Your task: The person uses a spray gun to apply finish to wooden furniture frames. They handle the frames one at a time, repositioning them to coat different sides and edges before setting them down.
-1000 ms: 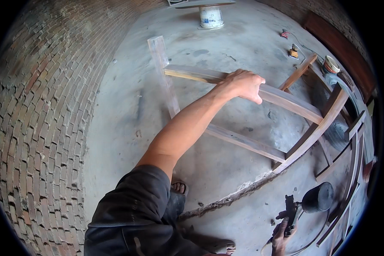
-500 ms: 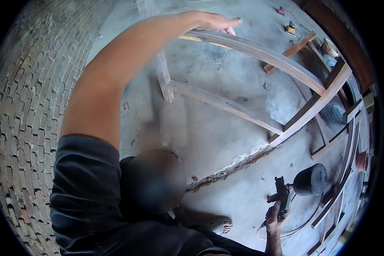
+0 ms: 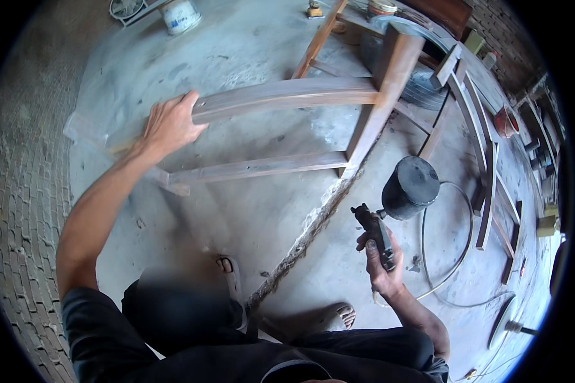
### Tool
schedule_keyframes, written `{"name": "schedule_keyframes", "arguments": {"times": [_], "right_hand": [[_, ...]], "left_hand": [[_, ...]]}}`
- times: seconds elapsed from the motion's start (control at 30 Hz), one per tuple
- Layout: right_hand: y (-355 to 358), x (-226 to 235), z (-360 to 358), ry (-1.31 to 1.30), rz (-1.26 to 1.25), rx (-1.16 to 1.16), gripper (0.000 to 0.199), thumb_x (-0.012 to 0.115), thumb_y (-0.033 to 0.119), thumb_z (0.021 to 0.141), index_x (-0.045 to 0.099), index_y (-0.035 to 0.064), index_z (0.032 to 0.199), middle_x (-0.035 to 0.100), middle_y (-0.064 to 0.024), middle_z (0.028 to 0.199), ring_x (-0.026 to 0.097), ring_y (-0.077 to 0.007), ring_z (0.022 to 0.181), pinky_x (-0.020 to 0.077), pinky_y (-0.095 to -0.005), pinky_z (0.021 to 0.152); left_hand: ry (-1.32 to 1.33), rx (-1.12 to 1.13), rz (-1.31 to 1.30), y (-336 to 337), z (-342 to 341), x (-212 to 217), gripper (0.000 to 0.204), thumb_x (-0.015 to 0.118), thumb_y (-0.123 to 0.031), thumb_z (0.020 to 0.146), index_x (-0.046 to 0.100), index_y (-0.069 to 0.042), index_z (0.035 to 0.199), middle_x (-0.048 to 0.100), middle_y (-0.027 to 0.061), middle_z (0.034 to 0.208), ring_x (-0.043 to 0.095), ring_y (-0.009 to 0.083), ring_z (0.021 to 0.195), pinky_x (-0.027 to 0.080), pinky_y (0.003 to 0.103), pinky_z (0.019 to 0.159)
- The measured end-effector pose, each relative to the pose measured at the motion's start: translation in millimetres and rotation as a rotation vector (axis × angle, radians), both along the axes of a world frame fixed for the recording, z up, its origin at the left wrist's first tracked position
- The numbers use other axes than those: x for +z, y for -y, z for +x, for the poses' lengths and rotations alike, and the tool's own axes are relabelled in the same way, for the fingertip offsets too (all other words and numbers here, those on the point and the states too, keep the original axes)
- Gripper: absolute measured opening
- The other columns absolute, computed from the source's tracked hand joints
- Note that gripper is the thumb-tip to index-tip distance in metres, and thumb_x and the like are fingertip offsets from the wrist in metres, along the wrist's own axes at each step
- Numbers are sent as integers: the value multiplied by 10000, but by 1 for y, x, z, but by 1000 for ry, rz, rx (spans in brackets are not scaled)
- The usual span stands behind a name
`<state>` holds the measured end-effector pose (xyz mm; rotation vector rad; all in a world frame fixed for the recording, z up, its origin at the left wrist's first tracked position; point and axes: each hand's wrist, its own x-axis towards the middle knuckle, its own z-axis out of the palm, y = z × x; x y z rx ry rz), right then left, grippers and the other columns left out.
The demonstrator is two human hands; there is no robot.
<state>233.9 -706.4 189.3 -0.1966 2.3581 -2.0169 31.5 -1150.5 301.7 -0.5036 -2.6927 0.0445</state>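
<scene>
My left hand (image 3: 171, 123) is closed over the upper rail of a wooden frame (image 3: 287, 96), which has a pale, greyish finish. The frame has a lower rail and end legs, and it stands on the concrete floor ahead of me. Its left end looks smeared. Lower right, my right hand (image 3: 387, 273) is wrapped round the grip of a spray gun (image 3: 375, 237) with a black paint cup (image 3: 413, 186) attached. The gun is apart from the frame, its nozzle side toward the left. A thin hose (image 3: 423, 255) trails from it over the floor.
A jagged crack (image 3: 306, 233) crosses the floor between my feet and the frame. More wooden frames (image 3: 482, 172) stand on the right near a tire (image 3: 421, 89) and a red bucket (image 3: 506, 122). A white bucket (image 3: 180, 16) and a fan (image 3: 126, 7) are far left.
The view has swung right. My left arm reaches lower, its hand now wrapped on the rail, and the frame sits at a different angle. The spray gun has come up and left in view.
</scene>
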Motion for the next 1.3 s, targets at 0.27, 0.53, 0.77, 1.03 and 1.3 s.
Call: {"name": "schedule_keyframes", "arguments": {"times": [0.27,0.53,0.77,1.03,1.3], "right_hand": [[-12,-9,13,-54,-54,-65,480,612,176,1047,500,-39,1461,695,-108,983,643,-144,866,539,-303,803],[-5,-34,10,-64,-52,-67,485,685,101,991,537,-2,1442,702,-112,954,650,-153,822,540,-309,791],[-13,-24,9,155,-199,-43,482,613,184,1044,491,12,1477,722,-92,1035,658,-130,825,536,-300,758],[-30,8,-60,-125,-356,-53,507,601,107,1043,446,-5,1512,712,-124,1129,673,-144,998,552,-307,871],[-51,82,-101,-141,-220,-91,417,602,143,1052,524,24,1444,708,-52,978,622,-99,875,502,-271,781]], "left_hand": [[32,281,9,-24,-21,8,433,802,-278,776,648,2,1068,728,238,894,709,432,847,560,508,739],[192,368,62,-85,-65,19,485,744,-321,794,646,40,1103,726,286,956,716,435,940,563,509,855],[588,216,15,-45,-38,54,938,749,-571,837,496,128,1409,583,345,1376,596,394,1298,478,441,1073],[738,459,-341,-10,57,87,888,708,-615,861,537,85,1382,706,291,1128,654,432,1155,417,490,1136],[85,295,-805,8,116,101,480,738,-444,872,749,33,826,724,217,907,677,354,1021,292,636,1176]]}}
